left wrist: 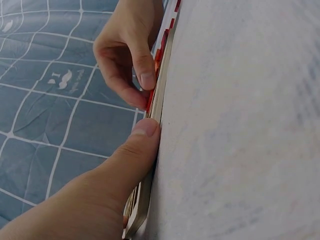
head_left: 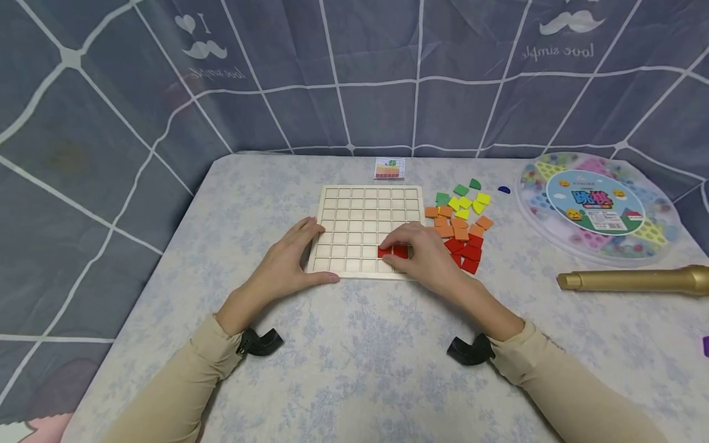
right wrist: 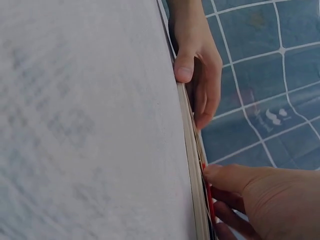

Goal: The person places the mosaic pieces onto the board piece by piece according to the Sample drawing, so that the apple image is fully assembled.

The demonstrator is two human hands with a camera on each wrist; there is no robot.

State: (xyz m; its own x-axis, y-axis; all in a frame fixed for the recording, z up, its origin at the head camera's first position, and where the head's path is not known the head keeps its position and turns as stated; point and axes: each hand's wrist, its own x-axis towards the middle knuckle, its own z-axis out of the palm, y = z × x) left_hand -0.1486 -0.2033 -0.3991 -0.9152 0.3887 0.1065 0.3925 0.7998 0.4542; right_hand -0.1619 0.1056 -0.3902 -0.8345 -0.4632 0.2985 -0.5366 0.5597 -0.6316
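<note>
A pale wooden grid board [head_left: 354, 231] lies flat on the table. My left hand [head_left: 282, 258] rests at its near left corner, fingertips on the left rim and straight thumb on the front rim; the left wrist view also shows this thumb [left wrist: 137, 142] pressing the edge. Over the board's right side, my right hand [head_left: 423, 253] pinches a red square tile [head_left: 382, 252] between thumb and forefinger, low over the cells. Another red tile [head_left: 400, 251] sits in the grid right beside it, partly under the hand. The board's near right part is hidden by that hand.
Loose red tiles [head_left: 471, 252], orange tiles [head_left: 460, 232], yellow tiles [head_left: 484, 199] and green pieces [head_left: 461, 190] lie right of the board. A small pattern card [head_left: 390, 168] stands behind it. Farther right are a round game box [head_left: 532, 215] and a gold rod [head_left: 631, 281].
</note>
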